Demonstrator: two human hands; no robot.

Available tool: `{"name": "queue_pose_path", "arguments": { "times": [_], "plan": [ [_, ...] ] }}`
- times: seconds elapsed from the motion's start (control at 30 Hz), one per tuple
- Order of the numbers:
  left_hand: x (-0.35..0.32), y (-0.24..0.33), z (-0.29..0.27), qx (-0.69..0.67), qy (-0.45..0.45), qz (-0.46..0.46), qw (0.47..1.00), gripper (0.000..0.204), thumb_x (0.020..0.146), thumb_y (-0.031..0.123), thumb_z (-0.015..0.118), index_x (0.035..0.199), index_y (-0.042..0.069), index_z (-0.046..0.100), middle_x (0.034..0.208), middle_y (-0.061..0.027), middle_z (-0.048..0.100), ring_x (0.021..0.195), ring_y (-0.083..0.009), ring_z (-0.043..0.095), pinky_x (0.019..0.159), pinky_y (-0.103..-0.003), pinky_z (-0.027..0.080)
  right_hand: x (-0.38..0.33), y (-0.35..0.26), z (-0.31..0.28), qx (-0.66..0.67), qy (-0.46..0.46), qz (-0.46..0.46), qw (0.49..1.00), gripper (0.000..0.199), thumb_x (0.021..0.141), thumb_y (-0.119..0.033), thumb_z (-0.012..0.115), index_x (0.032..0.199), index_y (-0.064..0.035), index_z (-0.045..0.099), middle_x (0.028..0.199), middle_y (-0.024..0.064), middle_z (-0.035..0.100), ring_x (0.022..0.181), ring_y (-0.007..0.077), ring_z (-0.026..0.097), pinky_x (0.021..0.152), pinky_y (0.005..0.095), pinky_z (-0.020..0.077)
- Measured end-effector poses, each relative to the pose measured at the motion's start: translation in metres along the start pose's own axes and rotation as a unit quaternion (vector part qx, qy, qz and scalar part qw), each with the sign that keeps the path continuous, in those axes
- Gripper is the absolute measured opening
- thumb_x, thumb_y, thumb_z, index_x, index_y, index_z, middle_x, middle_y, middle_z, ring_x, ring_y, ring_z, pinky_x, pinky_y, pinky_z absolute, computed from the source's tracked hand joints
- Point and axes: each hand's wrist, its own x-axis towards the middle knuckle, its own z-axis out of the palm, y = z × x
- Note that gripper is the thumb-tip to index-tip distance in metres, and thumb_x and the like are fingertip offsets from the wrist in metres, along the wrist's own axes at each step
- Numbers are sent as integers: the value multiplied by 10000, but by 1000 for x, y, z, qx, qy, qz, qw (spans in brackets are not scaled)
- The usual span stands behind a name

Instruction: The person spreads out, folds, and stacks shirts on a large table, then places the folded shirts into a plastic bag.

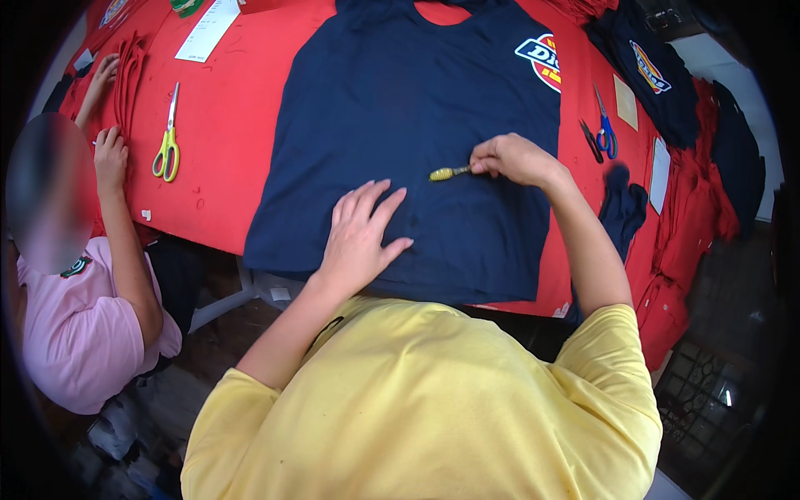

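Leftward, red table [225, 137] extends past the garment edge [278, 157].

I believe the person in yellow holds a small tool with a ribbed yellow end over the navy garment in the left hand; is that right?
Not quite: the head view shows the small tool with the ribbed yellow end in the right hand, over the navy garment; the left hand is spread on that garment without a tool.
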Motion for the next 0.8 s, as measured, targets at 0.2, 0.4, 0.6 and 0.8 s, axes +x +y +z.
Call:
{"name": "queue_pose_path", "arguments": {
  "times": [0.2, 0.4, 0.6, 0.8],
  "plan": [
    [27, 2, -8, 129, -98, 34, 986, 957, 597, 472, 837, 1439, 291, 420, 1568, -138, 186, 1455, -375, 118, 1128, -625, 119, -13, -30, 64, -224, 83, -231, 943, 250, 873, -334, 617, 831, -98, 684, 770, 72, 676, 797, 254, 667, 729, 394, 431],
    [27, 5, -5, 190, -162, 10, 968, 1153, 531, 593, 830, 1504, 313, 280, 1599, -133, 90, 1474, -367, 47, 1111, -682, 54, -19, -28, 72, -213, 97, -164, 958, 224, 888, -321, 608, 823, -119, 680, 784, 76, 677, 808, 254, 657, 754, 406, 409],
    [26, 6, -6, 188, -157, 7, 970, 1197, 507, 599, 836, 1512, 295, 262, 1601, -129, 88, 1475, -362, 46, 1113, -679, 55, -12, -27, 53, -212, 139, -123, 959, 214, 888, -320, 610, 823, -132, 688, 789, 71, 685, 819, 251, 660, 745, 404, 404],
    [26, 3, -4, 185, -140, 6, 973, 1181, 499, 607, 838, 1502, 311, 289, 1597, -102, 128, 1479, -331, 62, 1118, -676, 46, -1, -36, 32, -213, 98, -128, 964, 229, 899, -342, 602, 854, -143, 706, 769, 63, 688, 811, 252, 658, 775, 394, 387]
  ]
}}
